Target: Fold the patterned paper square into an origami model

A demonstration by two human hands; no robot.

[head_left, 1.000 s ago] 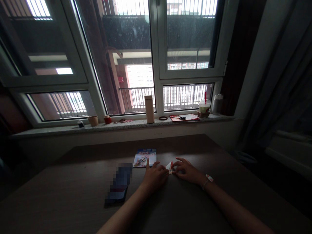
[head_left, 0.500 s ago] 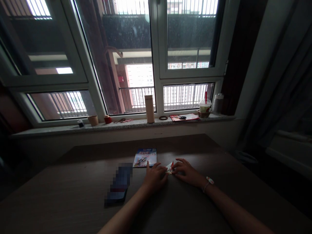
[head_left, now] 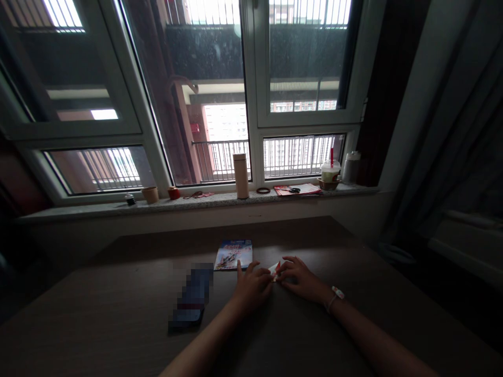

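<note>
Both my hands rest on the dark wooden table (head_left: 118, 314) and meet at a small folded piece of paper (head_left: 274, 270), white with a red edge. My left hand (head_left: 251, 287) pinches its left side, with the index finger stretched forward. My right hand (head_left: 301, 278), which wears a light wristband, presses fingertips onto the paper's right side. Most of the paper is hidden under the fingers.
A colourful booklet (head_left: 233, 254) lies just beyond my left hand. A dark flat object (head_left: 192, 298), blurred out, lies to the left. On the windowsill (head_left: 78, 209) stand a tall beige flask (head_left: 241, 175), small cups, a lidded drink cup (head_left: 329, 170) and red papers. Curtains hang at the right.
The hands have shifted only slightly on the folded paper; it stays in the same spot on the table.
</note>
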